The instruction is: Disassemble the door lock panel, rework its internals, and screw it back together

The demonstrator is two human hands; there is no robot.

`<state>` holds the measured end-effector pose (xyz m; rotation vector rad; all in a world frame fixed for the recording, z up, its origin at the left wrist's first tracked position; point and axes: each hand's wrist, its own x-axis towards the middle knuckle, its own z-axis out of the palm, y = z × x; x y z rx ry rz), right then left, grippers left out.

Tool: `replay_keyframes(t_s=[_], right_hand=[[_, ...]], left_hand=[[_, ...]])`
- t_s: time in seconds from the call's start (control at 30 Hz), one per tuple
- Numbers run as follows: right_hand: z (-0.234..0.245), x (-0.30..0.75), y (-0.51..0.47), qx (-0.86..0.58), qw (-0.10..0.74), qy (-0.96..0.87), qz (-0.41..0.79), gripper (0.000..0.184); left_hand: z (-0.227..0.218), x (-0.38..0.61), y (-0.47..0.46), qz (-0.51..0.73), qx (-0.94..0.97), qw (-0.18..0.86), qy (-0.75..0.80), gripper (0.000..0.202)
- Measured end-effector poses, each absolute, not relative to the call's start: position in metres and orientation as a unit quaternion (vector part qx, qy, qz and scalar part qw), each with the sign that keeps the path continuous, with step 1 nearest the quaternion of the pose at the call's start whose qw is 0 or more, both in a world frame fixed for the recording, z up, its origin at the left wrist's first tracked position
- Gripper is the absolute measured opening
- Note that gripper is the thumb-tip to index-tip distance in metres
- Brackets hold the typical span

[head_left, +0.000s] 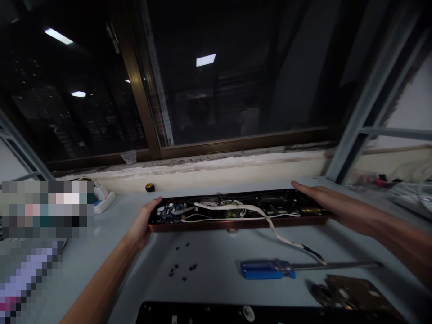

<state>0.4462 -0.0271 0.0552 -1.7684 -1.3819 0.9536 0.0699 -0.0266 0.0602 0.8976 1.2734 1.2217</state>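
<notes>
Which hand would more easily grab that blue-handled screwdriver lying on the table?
Probably the right hand: the blue-handled screwdriver lies nearer it, while the left hand grips the far end of the long open metal casing.

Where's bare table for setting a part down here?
Free: the strip behind the lock housing up to the wall, right of the knob; the patch between left forearm and power strip. Crowded in front: screws, screwdriver, brass plate, black panel.

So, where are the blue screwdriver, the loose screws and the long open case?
blue screwdriver [266,269]: head view, on its blue handle.
loose screws [192,267]: head view, on one dark screw of the scatter.
long open case [209,225]: head view, on its copper front edge.
</notes>
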Motion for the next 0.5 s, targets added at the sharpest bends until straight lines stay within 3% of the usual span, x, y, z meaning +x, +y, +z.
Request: replay_keyframes(t_s=[0.13,0.27,0.33,0.5], right_hand=[[0.069,0.439,-0.041,-0.634,0.325,-0.689,0.132,0.039],[0.067,0.404,-0.061,-0.473,0.268,-0.835,0.085,0.039],[0.062,0.389,-0.066,-0.425,0.260,-0.867,0.030,0.030],[0.073,0.383,-0.067,-0.423,0.292,-0.857,-0.034,0.032]], left_hand=[[0.062,0.067,-0.026,0.512,0.402,0.544,0.530,0.018],[0.062,0.065,-0.025,0.514,0.419,0.537,0.522,0.018],[0.061,0.065,-0.025,0.520,0.424,0.533,0.516,0.021],[0.063,0.069,-0.028,0.548,0.404,0.514,0.522,0.025]])
